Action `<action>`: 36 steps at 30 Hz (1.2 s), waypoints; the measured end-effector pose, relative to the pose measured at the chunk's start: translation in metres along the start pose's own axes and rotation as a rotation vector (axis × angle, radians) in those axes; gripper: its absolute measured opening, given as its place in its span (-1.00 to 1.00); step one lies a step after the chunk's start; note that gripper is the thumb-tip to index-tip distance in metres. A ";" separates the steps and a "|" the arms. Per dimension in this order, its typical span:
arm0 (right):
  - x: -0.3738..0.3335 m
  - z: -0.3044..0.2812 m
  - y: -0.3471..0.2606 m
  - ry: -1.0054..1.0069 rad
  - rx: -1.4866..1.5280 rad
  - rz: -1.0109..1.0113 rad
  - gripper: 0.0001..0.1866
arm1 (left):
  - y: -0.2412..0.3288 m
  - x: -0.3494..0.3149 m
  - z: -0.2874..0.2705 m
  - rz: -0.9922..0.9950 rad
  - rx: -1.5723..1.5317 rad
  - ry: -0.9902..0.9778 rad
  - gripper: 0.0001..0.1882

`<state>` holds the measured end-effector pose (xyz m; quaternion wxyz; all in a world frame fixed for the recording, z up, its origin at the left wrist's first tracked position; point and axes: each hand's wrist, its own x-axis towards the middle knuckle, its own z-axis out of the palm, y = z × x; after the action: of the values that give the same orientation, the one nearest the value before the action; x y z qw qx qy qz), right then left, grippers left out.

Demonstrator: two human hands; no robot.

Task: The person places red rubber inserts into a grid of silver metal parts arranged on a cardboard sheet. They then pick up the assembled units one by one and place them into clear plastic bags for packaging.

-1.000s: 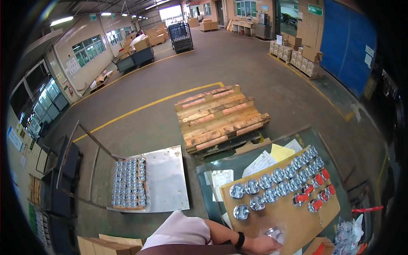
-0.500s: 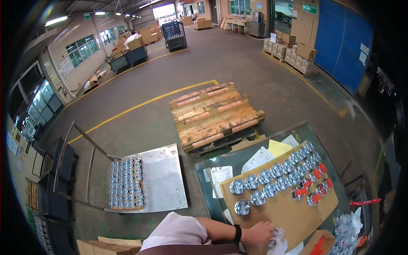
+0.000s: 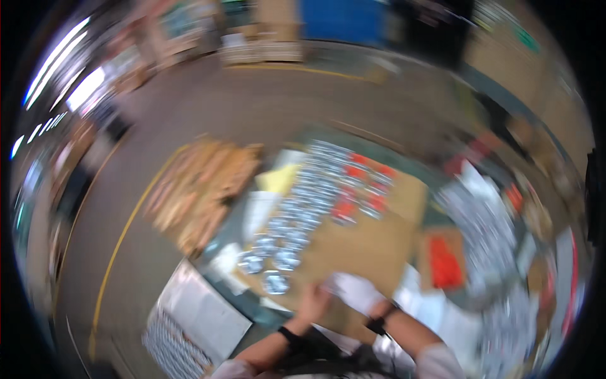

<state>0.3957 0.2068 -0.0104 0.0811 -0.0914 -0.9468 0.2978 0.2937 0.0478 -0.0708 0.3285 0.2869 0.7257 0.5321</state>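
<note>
My bare left hand [image 3: 314, 303], with a dark band at the wrist, is over the near part of a brown cardboard sheet [image 3: 360, 252]. Its fingers meet or nearly meet my right hand [image 3: 355, 292], which looks covered by a white glove. Motion smears the fingers of both, and whether anything is between them is hidden. Beyond my hands, shiny metal pistons [image 3: 276, 282] stand in rows along the sheet's left side. Several others farther back carry red pieces [image 3: 344, 208].
An open carton with red pieces [image 3: 445, 262] stands to the right, beside heaped clear plastic bags [image 3: 483, 227]. Papers [image 3: 260, 211] lie along the left table edge. A wooden pallet [image 3: 202, 189] and a metal cart [image 3: 202, 309] bearing more pistons are on the left.
The view has swung right, and the scene is blurred. My right hand and forearm have come into sight. My left hand, earlier at crumpled whitish material, is now beside the white-covered right hand.
</note>
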 end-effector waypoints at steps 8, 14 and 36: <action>-0.188 -0.137 0.011 0.486 0.675 0.442 -0.70 | 0.091 -0.007 0.064 -0.117 -0.373 0.038 -0.67; -0.261 -0.326 0.172 1.179 -0.190 0.690 -0.61 | 0.114 -0.054 0.218 0.323 0.466 -0.600 -0.66; -0.286 -0.156 0.087 0.330 0.177 0.883 -0.65 | 0.080 -0.047 0.266 0.145 0.837 -0.541 -0.72</action>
<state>0.7166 0.2999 0.0373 0.1036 -0.5237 -0.7629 0.3647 0.5367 0.1888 -0.0436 0.3238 0.5713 0.7440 0.1234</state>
